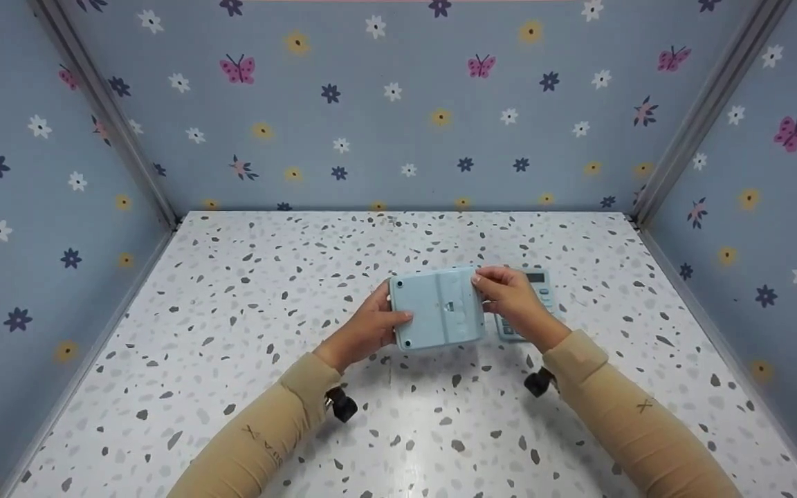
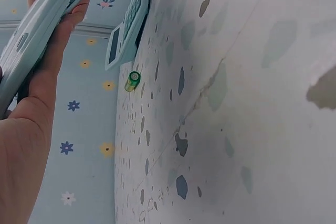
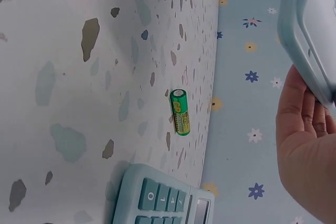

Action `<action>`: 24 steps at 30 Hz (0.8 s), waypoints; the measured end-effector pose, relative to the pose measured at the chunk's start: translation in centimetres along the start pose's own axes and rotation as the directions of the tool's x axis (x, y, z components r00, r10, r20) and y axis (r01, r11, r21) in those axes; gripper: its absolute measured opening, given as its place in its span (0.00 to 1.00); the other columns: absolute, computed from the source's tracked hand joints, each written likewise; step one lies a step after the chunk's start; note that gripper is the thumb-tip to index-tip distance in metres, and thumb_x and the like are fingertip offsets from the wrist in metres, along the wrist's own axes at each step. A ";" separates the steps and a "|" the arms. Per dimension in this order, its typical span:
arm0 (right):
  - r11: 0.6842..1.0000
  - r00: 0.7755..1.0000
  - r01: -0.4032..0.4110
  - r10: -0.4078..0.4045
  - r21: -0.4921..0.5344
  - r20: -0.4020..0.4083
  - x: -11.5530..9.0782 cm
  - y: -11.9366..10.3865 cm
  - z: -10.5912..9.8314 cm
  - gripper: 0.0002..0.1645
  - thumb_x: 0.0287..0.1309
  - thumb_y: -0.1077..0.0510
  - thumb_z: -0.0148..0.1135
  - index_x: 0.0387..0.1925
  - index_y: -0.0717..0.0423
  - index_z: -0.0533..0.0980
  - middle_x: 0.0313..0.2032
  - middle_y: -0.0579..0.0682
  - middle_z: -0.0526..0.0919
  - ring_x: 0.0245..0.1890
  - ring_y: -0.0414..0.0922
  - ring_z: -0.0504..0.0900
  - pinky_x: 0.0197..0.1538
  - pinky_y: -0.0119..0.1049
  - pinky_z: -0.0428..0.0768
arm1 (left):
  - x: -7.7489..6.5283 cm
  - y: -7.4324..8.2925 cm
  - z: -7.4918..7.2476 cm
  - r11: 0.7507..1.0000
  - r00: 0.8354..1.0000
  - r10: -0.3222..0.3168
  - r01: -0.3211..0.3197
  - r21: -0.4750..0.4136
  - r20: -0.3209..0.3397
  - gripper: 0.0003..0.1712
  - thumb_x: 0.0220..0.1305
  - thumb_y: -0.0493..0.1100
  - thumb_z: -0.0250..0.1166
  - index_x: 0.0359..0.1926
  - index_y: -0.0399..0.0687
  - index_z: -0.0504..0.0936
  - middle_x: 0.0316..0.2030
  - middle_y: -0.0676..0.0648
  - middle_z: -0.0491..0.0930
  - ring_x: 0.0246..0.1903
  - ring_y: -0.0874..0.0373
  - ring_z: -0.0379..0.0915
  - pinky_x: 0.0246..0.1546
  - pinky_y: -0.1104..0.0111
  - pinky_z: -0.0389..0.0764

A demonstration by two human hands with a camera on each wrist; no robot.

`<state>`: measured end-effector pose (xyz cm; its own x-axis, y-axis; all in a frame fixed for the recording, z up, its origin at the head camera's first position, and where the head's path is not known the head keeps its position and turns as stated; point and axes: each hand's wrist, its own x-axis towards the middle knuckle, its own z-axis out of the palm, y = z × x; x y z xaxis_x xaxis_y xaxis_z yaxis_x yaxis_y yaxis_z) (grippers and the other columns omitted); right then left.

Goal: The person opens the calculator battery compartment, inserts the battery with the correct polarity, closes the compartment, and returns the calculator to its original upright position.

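Note:
A light blue calculator, its back turned up, is held above the table by both hands. My left hand grips its left edge, thumb flat on the back and fingers underneath. At the far right corner, my right hand pinches the edge beside the battery compartment. A second calculator lies keys up on the table, partly covered by the right hand. In the right wrist view a green and yellow battery lies near that calculator; from the head view it cannot be made out.
The speckled white table is bordered by blue flowered panels at the back and both sides. Grey metal posts stand at the rear corners. Black camera mounts hang beneath both wrists.

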<state>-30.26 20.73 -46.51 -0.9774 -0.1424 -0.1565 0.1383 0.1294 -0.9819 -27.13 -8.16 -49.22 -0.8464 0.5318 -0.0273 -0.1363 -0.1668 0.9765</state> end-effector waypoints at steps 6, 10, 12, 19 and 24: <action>1.000 1.000 0.012 -0.012 -0.022 -0.008 0.0 -0.1 0.1 0.18 0.81 0.55 0.60 0.62 0.62 0.81 0.46 0.47 0.86 0.43 0.42 0.84 0.47 0.32 0.88 | 0.2 -0.1 0.1 1.000 1.000 0.009 -0.008 -0.027 0.017 0.38 0.79 0.33 0.57 0.82 0.53 0.53 0.75 0.35 0.70 0.67 0.40 0.78 0.63 0.42 0.85; 0.998 0.998 0.050 -0.051 -0.045 -0.028 0.0 -0.3 0.4 0.21 0.80 0.56 0.61 0.64 0.66 0.80 0.46 0.49 0.86 0.43 0.41 0.84 0.45 0.31 0.89 | 0.4 -0.3 0.1 0.998 1.000 0.011 -0.011 -0.055 0.011 0.40 0.79 0.33 0.58 0.83 0.55 0.52 0.77 0.35 0.67 0.69 0.38 0.76 0.63 0.41 0.84; 0.995 0.996 0.076 -0.079 -0.068 -0.045 0.0 -0.4 0.5 0.21 0.79 0.57 0.62 0.64 0.66 0.80 0.47 0.50 0.86 0.44 0.40 0.84 0.46 0.31 0.89 | 0.5 -0.4 0.1 0.998 1.000 0.016 -0.016 -0.064 0.003 0.41 0.79 0.33 0.58 0.83 0.56 0.52 0.77 0.35 0.66 0.69 0.38 0.75 0.63 0.40 0.84; 0.956 0.969 0.212 -0.232 -0.204 -0.080 -0.5 -0.6 1.0 0.20 0.76 0.59 0.65 0.62 0.65 0.82 0.57 0.61 0.84 0.50 0.45 0.83 0.55 0.35 0.88 | 0.6 -0.7 0.0 0.996 0.999 0.035 -0.037 -0.082 -0.026 0.42 0.79 0.33 0.59 0.84 0.56 0.51 0.77 0.34 0.67 0.68 0.38 0.77 0.62 0.41 0.85; 0.922 0.943 0.283 -0.317 -0.266 -0.097 -1.1 -0.8 1.6 0.18 0.73 0.61 0.67 0.59 0.65 0.84 0.57 0.63 0.86 0.52 0.49 0.82 0.53 0.29 0.81 | 0.6 -0.7 -0.1 0.996 0.998 0.028 -0.033 -0.088 -0.057 0.42 0.79 0.33 0.59 0.84 0.56 0.53 0.76 0.34 0.69 0.66 0.40 0.79 0.60 0.42 0.87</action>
<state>-29.08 19.19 -45.69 -0.9814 -0.0807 0.1742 -0.1914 0.3401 -0.9207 -27.61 -7.77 -49.93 -0.8778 0.4789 -0.0124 -0.1532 -0.2560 0.9544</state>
